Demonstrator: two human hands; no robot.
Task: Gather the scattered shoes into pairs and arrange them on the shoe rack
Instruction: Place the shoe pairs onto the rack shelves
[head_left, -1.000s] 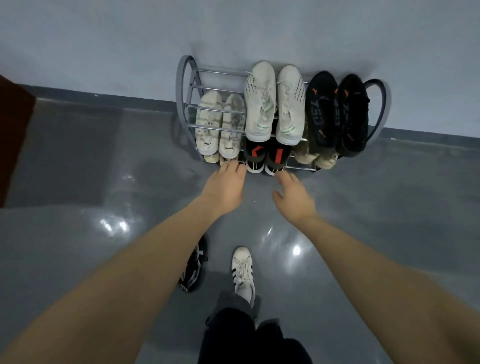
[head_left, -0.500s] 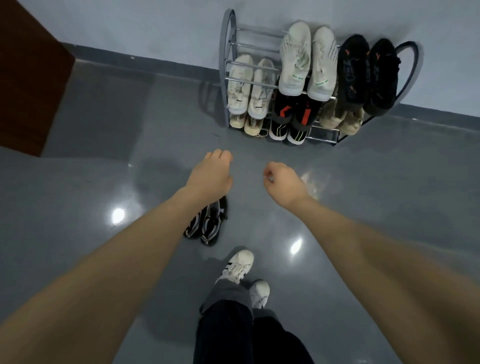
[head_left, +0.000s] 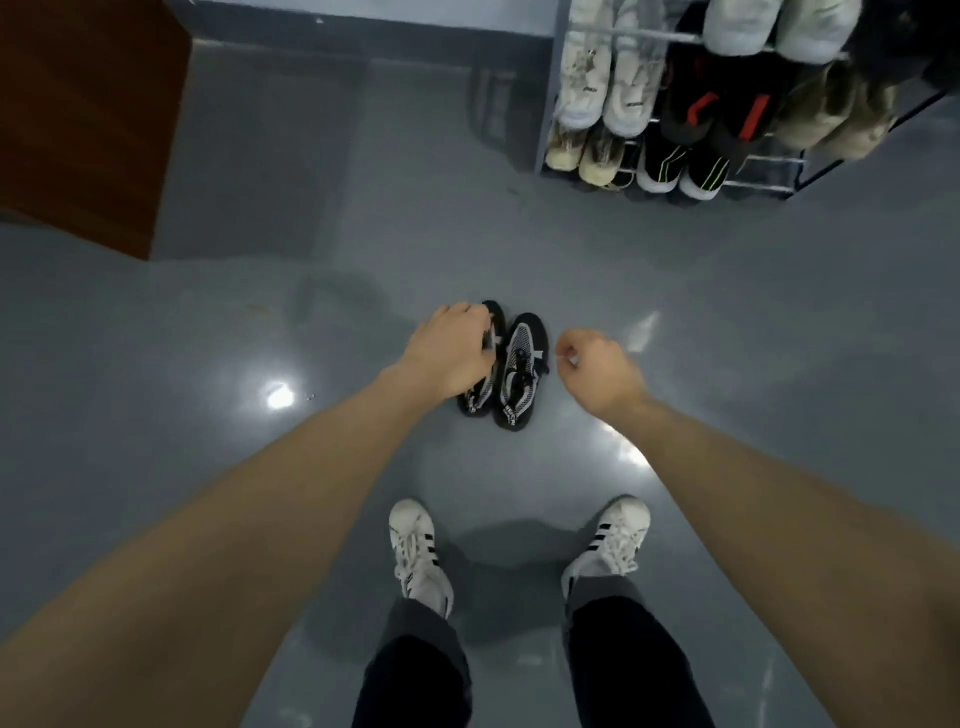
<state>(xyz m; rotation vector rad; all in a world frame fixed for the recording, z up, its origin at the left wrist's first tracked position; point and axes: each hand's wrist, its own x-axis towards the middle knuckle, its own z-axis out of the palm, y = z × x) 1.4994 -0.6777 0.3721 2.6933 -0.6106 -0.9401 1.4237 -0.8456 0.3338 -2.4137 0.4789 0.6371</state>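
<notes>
Floor (head_left: 363, 234): grey, glossy, light glare at 9 and 4 o'clock. A brown wooden panel (head_left: 78, 119) stands at 10 o'clock.

Shoe rack (head_left: 553, 104) at 1 o'clock against the wall, metal rails, partly cut off by the frame top. Contents, as far as visible: a whitish pair on the left, a beige pair below it, a black pair with red marks mid-rack, a dark pair with pale toes on the lowest rail, pale and tan shoes to the right. All sit paired, toes outward. Free space cannot be judged from here.

Person's own feet in white striped sneakers (head_left: 418, 551) at 6 o'clock, planted apart, likely a stance for bending down.

Black and white shoes (head_left: 522, 364), dead centre on the floor, well apart from the rack, side by side and touching: already a pair, the last loose one in view.

Left hand (head_left: 449, 353) lies over the left shoe, fingers curled down onto it; whether they actually grip it I cannot tell. Right hand (head_left: 597, 371), just beside the right shoe at 3 o'clock, fingers curled, holding nothing. Probable step: picking up the pair for the rack.
</notes>
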